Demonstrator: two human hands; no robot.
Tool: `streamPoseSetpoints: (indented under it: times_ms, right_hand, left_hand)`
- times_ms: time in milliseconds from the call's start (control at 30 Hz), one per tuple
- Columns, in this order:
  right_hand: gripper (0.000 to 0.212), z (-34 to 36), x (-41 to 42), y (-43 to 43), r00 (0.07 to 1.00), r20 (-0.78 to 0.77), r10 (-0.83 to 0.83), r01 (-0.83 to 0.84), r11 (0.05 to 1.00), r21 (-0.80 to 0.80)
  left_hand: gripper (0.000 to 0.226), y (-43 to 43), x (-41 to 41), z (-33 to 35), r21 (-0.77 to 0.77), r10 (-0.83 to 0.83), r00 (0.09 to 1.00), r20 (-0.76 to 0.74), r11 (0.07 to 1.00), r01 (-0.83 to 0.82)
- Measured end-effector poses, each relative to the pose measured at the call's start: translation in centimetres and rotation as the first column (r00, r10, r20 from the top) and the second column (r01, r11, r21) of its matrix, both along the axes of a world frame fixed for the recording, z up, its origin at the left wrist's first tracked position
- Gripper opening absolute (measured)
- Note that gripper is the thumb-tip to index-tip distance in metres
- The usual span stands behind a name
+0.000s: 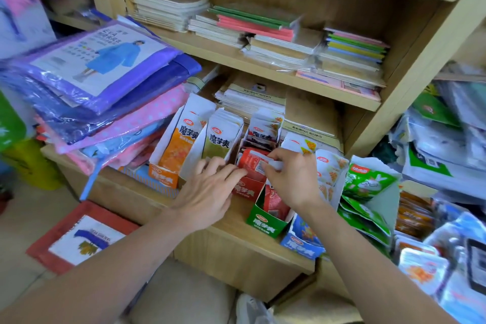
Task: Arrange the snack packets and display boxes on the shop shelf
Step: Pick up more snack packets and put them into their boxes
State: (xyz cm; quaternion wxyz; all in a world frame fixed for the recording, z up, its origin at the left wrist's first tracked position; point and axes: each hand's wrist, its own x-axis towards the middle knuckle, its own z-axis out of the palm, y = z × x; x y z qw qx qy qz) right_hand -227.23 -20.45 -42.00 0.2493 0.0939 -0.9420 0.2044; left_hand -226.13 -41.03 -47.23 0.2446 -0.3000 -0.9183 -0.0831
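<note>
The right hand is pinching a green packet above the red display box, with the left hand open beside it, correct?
No, the packet is red, not green. The head view shows the right hand pinching it above the red display box, with the left hand open beside it.

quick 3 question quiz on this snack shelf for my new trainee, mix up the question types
1. True or false: the right hand pinches a red packet.
2. Which colour is the leftmost display box in the snack row? A blue, B orange, C black.
3. Fill in: the shelf above the snacks holds stacked ____.
Key: 1 true; 2 B; 3 notebooks.
</note>
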Motion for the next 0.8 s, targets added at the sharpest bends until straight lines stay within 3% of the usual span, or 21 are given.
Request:
streamPoseSetpoints:
  times_ms: [200,400,533,667,800]
  right_hand:
    - [0.036,0.2,-0.4,-1.0,1.000,-0.012,-0.001,0.005,0.950,0.312]
    - [0.033,0.6,-1.0,-0.4,1.000,-0.013,-0.022,0.024,0.989,0.146]
    - [0.040,1.7,-1.7,0.4,0.997,0.081,-0.021,0.018,0.999,0.037]
    - [0.033,3.1,-2.4,0.3,0.977,0.215,0.017,0.005,0.995,-0.102]
    - [0.035,3.3,-2.0,-0.6,0.962,0.263,0.066,-0.064,0.998,-0.016]
  left_hand:
    - [0.027,0.0,0.1,0.7,0.059,0.015,1.000,0.015,0.998,-0.016]
    - [0.027,-0.7,1.2,0.6,0.084,-0.018,0.998,0.054,0.996,0.014]
    - [0.018,-1.4,1.9,0.4,0.106,-0.055,0.995,0.078,0.993,0.046]
    - [0.007,-2.6,2.3,0.4,0.122,-0.062,0.996,0.059,0.991,0.054]
    - [0.008,-3.3,2.4,0.8,0.124,-0.034,0.999,0.020,0.992,0.031]
